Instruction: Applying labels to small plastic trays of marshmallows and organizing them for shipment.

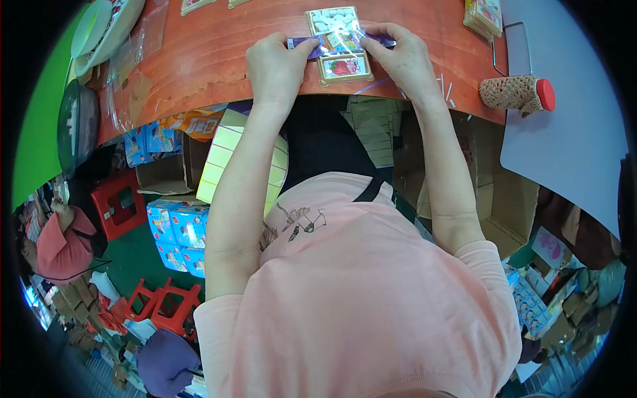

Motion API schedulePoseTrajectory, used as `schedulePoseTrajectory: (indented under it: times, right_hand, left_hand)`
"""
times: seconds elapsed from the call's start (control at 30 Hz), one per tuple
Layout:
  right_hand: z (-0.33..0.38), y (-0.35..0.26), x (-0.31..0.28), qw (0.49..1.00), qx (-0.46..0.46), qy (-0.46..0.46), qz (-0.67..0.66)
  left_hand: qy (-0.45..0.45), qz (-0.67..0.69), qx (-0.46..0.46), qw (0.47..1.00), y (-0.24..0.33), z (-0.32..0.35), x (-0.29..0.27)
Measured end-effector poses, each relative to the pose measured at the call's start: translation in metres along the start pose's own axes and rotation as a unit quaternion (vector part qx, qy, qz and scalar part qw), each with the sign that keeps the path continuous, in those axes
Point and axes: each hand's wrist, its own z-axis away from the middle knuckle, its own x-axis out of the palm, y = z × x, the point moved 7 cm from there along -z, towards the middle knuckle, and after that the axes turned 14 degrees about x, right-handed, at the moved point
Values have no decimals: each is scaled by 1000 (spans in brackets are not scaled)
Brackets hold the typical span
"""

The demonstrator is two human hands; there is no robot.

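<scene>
On the red-brown table in front of me lies a shallow gold plastic tray (322, 74). White pieces (334, 18) fill its far part, and a card with a red strawberry picture (344, 67) shows in its near part. Across the tray's middle stretches a shiny purple printed strip (338, 44), perhaps a wrapper or paper band. My left hand (275, 66) pinches its left end between thumb and fingers. At the other end, my right hand (403, 61) pinches the strip the same way. Whatever lies under the strip is hidden.
A stack of similar trays (483, 16) stands at the far right. Near the right edge is a jar in a knitted cover with a red lid (545, 95). Clear plastic sheets (126, 79) and a white bowl (99, 40) are at left. Small white strips (446, 89) lie right of my hand.
</scene>
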Motion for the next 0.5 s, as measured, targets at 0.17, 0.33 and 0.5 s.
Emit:
schedulePoseTrajectory:
  times: [0.17, 0.33, 0.5]
  right_hand:
    - [32, -6, 4, 998, -5, -13, 62]
    - [61, -20, 14, 991, -70, -7, 110]
    - [64, -19, 20, 989, -113, -5, 93]
  left_hand:
    - [47, 1, 20, 999, 1, 41, -10]
    - [92, 303, -153, 936, -25, 105, 7]
    - [85, 552, -174, 811, -31, 108, 27]
